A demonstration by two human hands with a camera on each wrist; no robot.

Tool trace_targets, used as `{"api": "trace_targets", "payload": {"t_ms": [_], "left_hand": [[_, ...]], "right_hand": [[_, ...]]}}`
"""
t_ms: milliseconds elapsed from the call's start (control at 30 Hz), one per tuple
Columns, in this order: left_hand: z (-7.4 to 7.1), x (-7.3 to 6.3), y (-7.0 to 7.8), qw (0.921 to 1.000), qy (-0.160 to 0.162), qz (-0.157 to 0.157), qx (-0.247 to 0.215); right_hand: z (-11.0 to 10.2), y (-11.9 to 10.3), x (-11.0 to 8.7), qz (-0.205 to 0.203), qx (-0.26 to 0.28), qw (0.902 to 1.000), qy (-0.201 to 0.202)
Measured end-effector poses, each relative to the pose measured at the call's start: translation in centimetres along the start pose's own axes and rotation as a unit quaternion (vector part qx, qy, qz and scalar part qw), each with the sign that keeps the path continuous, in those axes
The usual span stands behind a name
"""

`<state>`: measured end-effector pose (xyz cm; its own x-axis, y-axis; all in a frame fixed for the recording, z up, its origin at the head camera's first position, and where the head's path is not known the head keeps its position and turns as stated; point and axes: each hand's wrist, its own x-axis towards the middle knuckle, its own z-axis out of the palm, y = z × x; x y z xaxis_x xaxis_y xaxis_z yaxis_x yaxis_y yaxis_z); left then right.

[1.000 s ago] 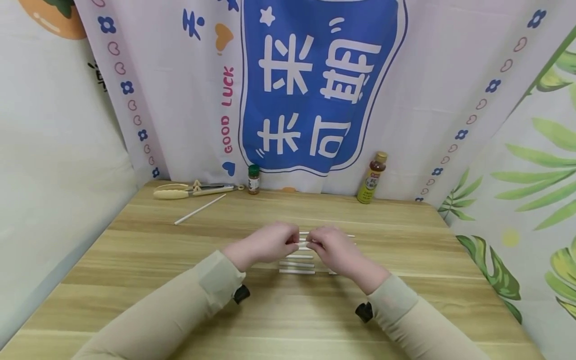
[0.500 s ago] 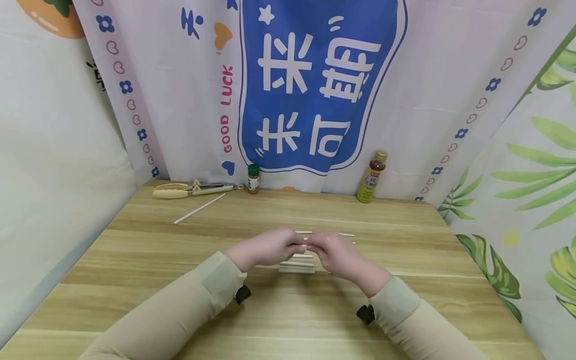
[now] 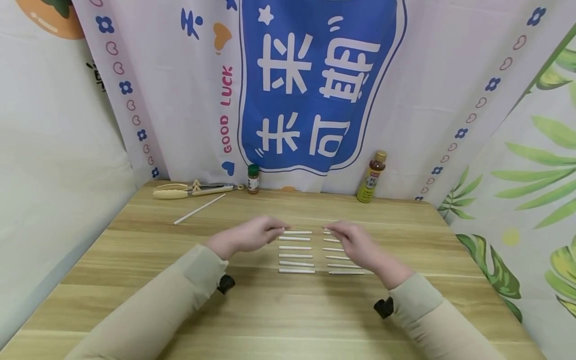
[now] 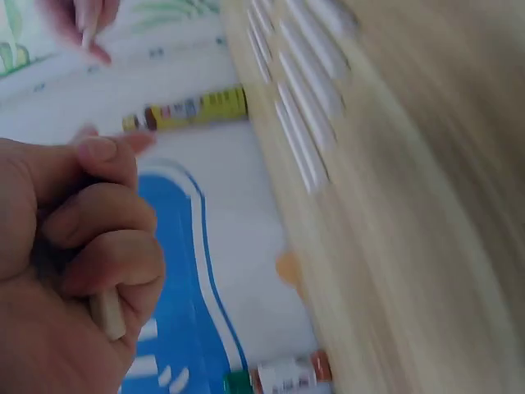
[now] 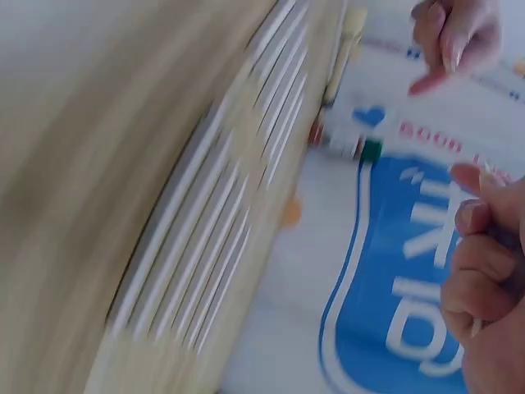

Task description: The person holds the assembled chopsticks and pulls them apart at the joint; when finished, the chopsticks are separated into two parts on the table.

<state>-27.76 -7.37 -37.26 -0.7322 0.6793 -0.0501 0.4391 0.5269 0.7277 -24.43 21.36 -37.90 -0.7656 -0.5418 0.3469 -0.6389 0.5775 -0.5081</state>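
My left hand [image 3: 256,233] is curled round a short white stick piece [image 4: 108,315], its end poking out below the fingers in the left wrist view. Apart from it to the right, my right hand [image 3: 360,245] curls round another short stick piece [image 5: 477,327], mostly hidden by the fingers. Below and between the hands, short white sticks lie on the wooden table in two columns: a left column [image 3: 295,256] in full view and a right column [image 3: 345,266], partly covered by my right hand. Both hands are raised near the far end of these columns.
A longer white stick [image 3: 200,209] lies at the back left of the table [image 3: 279,320]. Behind it are tongs [image 3: 193,190] with cream-coloured parts. A green-capped spice jar [image 3: 253,179] and a yellow-labelled bottle [image 3: 372,177] stand along the back edge, before a printed cloth [image 3: 288,100].
My hands were together over the columns, bending a white stick between them. They have moved apart, left and right, each with a piece, uncovering the short sticks below.
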Motion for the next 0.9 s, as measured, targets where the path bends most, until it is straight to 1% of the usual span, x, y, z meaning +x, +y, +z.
{"api": "trace_targets", "payload": {"t_ms": [67, 133, 200, 233, 300, 333, 400, 467, 500, 567, 633, 700, 733, 800, 900], "left_hand": [[-0.7, 0.2, -0.6, 0.9998, 0.011, -0.013, 0.011], [-1.4, 0.8, -1.0, 0.9996, 0.015, -0.014, 0.020], [-1.8, 1.9, -1.1, 0.9994, 0.019, -0.024, 0.014], [-1.9, 2.5, -1.2, 0.9993, 0.024, -0.028, 0.011], [-2.1, 3.9, -1.4, 0.9983, 0.039, -0.040, 0.017], [-2.0, 4.5, -1.5, 0.9976, 0.047, -0.046, 0.022], [-1.9, 5.7, -1.5, 0.9949, 0.061, -0.054, 0.060], [-1.6, 6.8, -1.6, 0.9915, 0.064, -0.054, 0.099], [-1.4, 7.2, -1.6, 0.9905, 0.062, -0.056, 0.109], [-1.1, 8.0, -1.7, 0.9899, 0.050, -0.064, 0.116], [-0.7, 8.6, -1.7, 0.9917, 0.033, -0.071, 0.101], [-0.3, 9.1, -1.8, 0.9927, 0.030, -0.073, 0.091], [-0.1, 9.4, -1.8, 0.9927, 0.034, -0.073, 0.090], [0.4, 10.1, -2.1, 0.9916, 0.055, -0.071, 0.093], [1.2, 11.1, -2.6, 0.9870, 0.089, -0.072, 0.112]], "right_hand": [[-0.8, 1.0, 0.0, 0.033, -0.007, 0.9994, -0.011], [-1.5, 1.8, 0.3, 0.064, -0.012, 0.9974, -0.029], [-1.8, 2.8, 0.9, 0.095, -0.003, 0.9947, -0.040], [-1.9, 3.2, 1.4, 0.109, 0.000, 0.9933, -0.039], [-1.9, 4.1, 2.2, 0.130, -0.006, 0.9910, -0.033], [-1.8, 4.5, 2.7, 0.139, -0.017, 0.9897, -0.032], [-1.5, 5.3, 3.6, 0.156, -0.040, 0.9865, -0.031], [-1.2, 6.0, 4.3, 0.170, -0.064, 0.9827, -0.037], [-0.9, 6.3, 4.7, 0.178, -0.072, 0.9805, -0.041], [-0.6, 6.9, 5.1, 0.188, -0.082, 0.9776, -0.048], [-0.2, 7.4, 5.4, 0.193, -0.083, 0.9761, -0.055], [0.1, 7.8, 5.6, 0.197, -0.082, 0.9750, -0.061], [0.2, 8.1, 5.7, 0.198, -0.079, 0.9749, -0.064], [0.5, 8.5, 5.7, 0.197, -0.076, 0.9750, -0.067], [0.8, 9.1, 5.7, 0.194, -0.073, 0.9758, -0.071]]}}
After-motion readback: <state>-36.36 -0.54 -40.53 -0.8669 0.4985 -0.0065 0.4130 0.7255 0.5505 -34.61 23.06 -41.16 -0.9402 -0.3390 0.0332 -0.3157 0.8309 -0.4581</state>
